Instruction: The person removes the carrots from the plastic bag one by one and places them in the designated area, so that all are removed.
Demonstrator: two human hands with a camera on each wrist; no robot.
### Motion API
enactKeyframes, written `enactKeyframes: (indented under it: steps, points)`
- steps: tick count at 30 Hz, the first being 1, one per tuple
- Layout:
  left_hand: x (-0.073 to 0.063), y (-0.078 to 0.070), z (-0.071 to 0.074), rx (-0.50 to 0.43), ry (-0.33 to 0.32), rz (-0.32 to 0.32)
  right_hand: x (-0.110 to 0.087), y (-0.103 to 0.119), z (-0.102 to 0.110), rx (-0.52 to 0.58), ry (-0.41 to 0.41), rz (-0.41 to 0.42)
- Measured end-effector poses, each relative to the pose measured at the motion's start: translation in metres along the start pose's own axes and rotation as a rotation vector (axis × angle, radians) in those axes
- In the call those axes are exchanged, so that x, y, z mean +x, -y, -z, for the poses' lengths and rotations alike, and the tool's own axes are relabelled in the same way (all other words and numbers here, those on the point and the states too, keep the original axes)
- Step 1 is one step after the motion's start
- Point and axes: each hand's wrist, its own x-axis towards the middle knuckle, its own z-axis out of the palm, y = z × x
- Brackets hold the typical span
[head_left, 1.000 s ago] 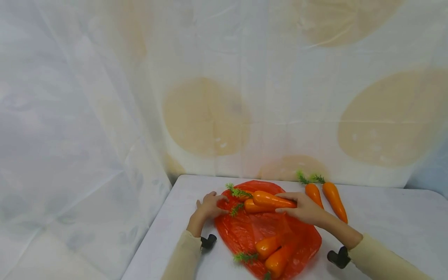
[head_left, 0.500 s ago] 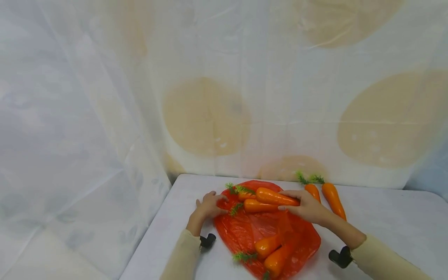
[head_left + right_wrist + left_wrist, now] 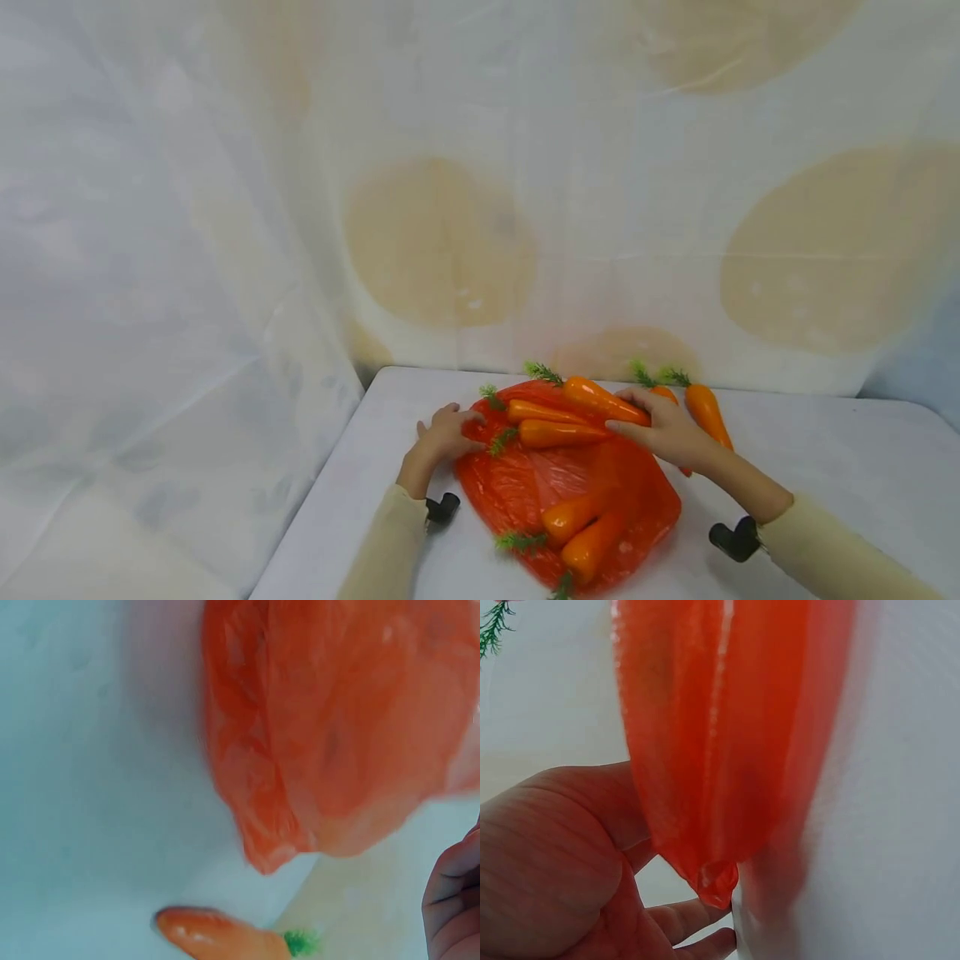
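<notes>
A red plastic bag [image 3: 525,483] lies spread on the table, and my left hand [image 3: 442,435] grips its left edge. In the left wrist view, a crumpled corner of the bag [image 3: 717,881] hangs between the thumb and fingers of that hand [image 3: 555,862]. My right hand [image 3: 671,429] holds an orange carrot [image 3: 596,398] by its narrow end, its green top pointing to the back left. Two more carrots, an upper one [image 3: 543,412] and a lower one [image 3: 558,433], lie just in front of it. Nearer me, two carrots [image 3: 573,517] show at the bag's front part.
Two other carrots lie on the white table [image 3: 825,467] right of the bag, one [image 3: 707,408] plainly visible, the other [image 3: 664,393] partly behind my right hand. A pale curtain with tan spots [image 3: 622,208] hangs behind the table's back edge.
The carrot in my right hand has moved back and slightly right, off the two carrots it overlapped. My left hand has stayed at the bag's edge.
</notes>
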Motion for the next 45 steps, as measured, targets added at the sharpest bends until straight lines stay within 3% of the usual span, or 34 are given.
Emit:
enactKeyframes:
  steps: [10, 31, 45]
  points:
    - [-0.004, -0.003, -0.001, 0.005, 0.008, -0.002, -0.007, 0.001, 0.019, 0.015, -0.033, -0.042]
    - [-0.008, 0.000, -0.001, -0.013, 0.002, -0.002, -0.011, -0.012, 0.026, 0.028, -0.049, -0.132]
    - [-0.005, -0.005, -0.002, 0.004, 0.001, 0.000, -0.017, -0.028, 0.032, 0.067, -0.090, -0.093]
